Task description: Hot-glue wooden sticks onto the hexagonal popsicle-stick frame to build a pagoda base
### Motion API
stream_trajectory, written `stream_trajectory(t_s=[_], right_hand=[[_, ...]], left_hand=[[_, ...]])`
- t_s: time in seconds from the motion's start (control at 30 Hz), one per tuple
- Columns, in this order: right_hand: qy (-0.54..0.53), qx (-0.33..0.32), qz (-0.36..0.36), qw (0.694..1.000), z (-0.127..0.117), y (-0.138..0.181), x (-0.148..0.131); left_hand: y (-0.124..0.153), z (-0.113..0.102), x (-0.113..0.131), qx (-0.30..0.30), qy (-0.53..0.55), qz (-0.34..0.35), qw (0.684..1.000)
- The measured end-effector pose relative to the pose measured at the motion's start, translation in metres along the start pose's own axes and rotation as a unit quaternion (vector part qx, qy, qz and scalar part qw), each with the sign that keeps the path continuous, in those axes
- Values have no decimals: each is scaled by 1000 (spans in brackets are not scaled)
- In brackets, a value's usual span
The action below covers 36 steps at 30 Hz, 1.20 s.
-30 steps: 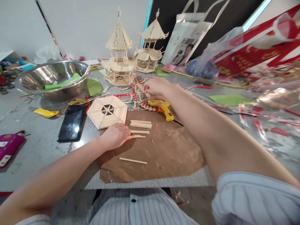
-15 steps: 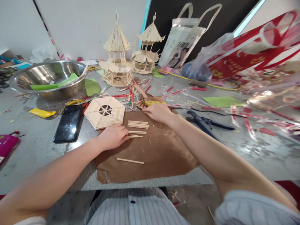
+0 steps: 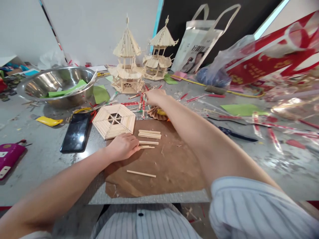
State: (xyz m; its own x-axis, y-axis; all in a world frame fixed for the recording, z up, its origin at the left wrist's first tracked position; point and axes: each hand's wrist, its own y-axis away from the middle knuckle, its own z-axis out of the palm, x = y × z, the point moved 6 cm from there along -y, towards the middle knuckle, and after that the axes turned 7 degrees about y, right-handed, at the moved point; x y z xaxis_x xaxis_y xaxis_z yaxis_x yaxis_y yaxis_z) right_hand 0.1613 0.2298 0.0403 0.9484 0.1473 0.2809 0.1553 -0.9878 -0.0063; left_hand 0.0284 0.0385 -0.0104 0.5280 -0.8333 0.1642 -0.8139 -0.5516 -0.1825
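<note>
My left hand (image 3: 124,146) rests on a brown sheet (image 3: 174,169), its fingers closed on the left ends of short wooden sticks (image 3: 148,147). Just behind it lies a hexagonal wooden stick panel (image 3: 114,121) with a spoked opening. More short sticks (image 3: 149,133) are lined up in a small group, and a single stick (image 3: 141,173) lies nearer to me. My right hand (image 3: 156,97) reaches over a crumpled brown paper piece (image 3: 157,114) and a yellow-handled tool (image 3: 162,113). Its bent fingers are by red-patterned strips (image 3: 141,101); their grip is not clear.
Two stick pagodas (image 3: 127,63) stand at the back. A steel bowl (image 3: 27,91), a black phone (image 3: 75,132) and a yellow-handled cutter (image 3: 50,121) are on the left. Dark pliers (image 3: 236,134), partly behind my right arm, and a red bag (image 3: 271,56) are on the right.
My right hand has moved farther back and slightly left, past the yellow-handled tool, and my forearm now covers part of the pliers. My left hand stays on the sticks.
</note>
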Motion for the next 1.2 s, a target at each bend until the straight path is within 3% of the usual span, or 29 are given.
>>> stream_trajectory(t_s=[0.13,0.3,0.4,0.53,0.63,0.77,0.87,1.0,1.1,1.2], right_hand=[[1,-61,16,998,17,-20,-10],[5,-95,50,994,29,-27,-6],[-5,-89,34,995,31,-32,-7],[-27,-54,0,998,24,-38,-10],[-116,30,12,993,7,-35,-6],[-234,126,34,964,-19,-9,5],[-359,192,17,913,-34,30,13],[-545,177,16,820,-26,99,21],[-653,127,19,746,-5,142,19],[-686,63,-3,725,14,166,5]], left_hand=[[1,1,0,6,-1,5,1000],[1,1,1,13,0,12,1000],[0,1,1,14,-2,11,1000],[1,2,1,16,3,12,1000],[1,2,0,14,8,7,1000],[0,1,0,11,3,8,1000],[0,-1,-2,18,-17,-8,1000],[2,-12,-14,70,-7,-124,990],[4,-18,-22,123,140,-214,959],[0,-18,-23,146,336,-243,898]])
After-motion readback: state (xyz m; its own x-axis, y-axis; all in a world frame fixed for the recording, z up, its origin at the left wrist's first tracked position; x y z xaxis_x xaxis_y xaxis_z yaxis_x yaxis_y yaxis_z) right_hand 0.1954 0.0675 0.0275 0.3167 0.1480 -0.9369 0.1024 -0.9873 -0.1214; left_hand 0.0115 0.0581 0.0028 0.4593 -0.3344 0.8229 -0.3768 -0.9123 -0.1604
